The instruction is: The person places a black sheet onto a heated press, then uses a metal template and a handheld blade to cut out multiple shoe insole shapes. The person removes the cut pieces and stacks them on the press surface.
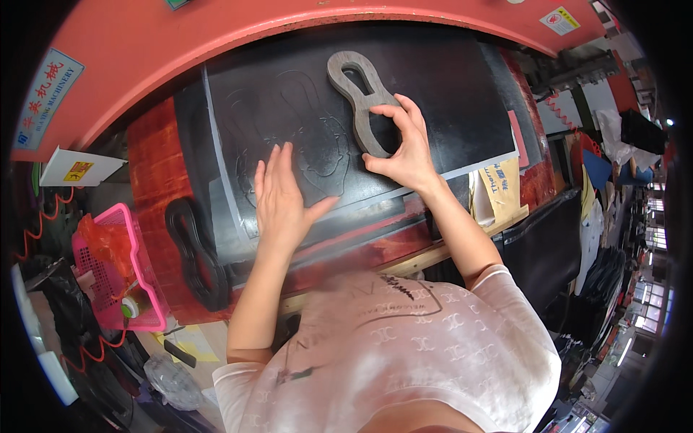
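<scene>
Head view: my right fingers [395,114] pinch the grey cutting die [364,110], my left hand [279,206] spreads empty; a slack grip could skew it onto the outlines [323,144].

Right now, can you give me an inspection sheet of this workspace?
Surface: black flat sheet on worn red table; curved outlines on the sheet's left half.
Job's things: grey figure-eight piece with two openings; sheet contact unclear.
Clutter: pink plastic basket holding an orange plastic bag; black looped item at the table's left.
Hands: left hand spread over the sheet, holding nothing; right hand grips the grey piece's near end.
Cables: coiled red cord, lower left.
Surroundings: red machine body beyond the sheet.
</scene>
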Action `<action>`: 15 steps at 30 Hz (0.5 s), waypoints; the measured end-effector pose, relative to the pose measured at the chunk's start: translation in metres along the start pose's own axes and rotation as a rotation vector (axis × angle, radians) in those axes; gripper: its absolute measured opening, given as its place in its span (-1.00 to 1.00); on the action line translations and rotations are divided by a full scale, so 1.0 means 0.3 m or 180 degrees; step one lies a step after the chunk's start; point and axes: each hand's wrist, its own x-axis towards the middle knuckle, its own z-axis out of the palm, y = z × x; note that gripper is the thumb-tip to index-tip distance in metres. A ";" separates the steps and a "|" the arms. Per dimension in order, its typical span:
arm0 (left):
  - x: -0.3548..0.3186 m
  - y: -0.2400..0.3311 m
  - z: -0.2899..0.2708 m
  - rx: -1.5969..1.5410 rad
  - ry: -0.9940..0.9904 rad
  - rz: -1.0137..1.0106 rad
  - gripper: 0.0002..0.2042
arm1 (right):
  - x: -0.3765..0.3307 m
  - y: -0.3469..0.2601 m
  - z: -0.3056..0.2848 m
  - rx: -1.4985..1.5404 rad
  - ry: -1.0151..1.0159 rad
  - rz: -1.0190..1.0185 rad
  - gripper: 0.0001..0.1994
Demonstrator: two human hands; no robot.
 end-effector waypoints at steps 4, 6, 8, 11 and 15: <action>0.018 -0.009 0.004 0.0022 0.0033 0.0027 0.06 | 0.035 0.023 -0.005 -0.0408 -0.0406 -0.0055 -0.19; 0.036 -0.016 0.006 0.0061 0.0042 0.0040 0.06 | 0.092 0.045 -0.056 0.0812 -0.0485 0.0347 -0.12; 0.053 -0.019 0.008 0.0085 -0.0011 0.0013 0.05 | 0.127 0.056 -0.101 -0.0030 -0.0389 0.0198 -0.01; 0.077 -0.026 0.010 0.0063 -0.0101 -0.0038 0.00 | 0.146 0.063 -0.079 -0.0272 -0.0803 0.0050 0.05; 0.102 -0.035 0.011 0.0139 -0.0038 0.0096 -0.02 | 0.141 0.078 -0.004 -0.0626 -0.0557 -0.0230 0.04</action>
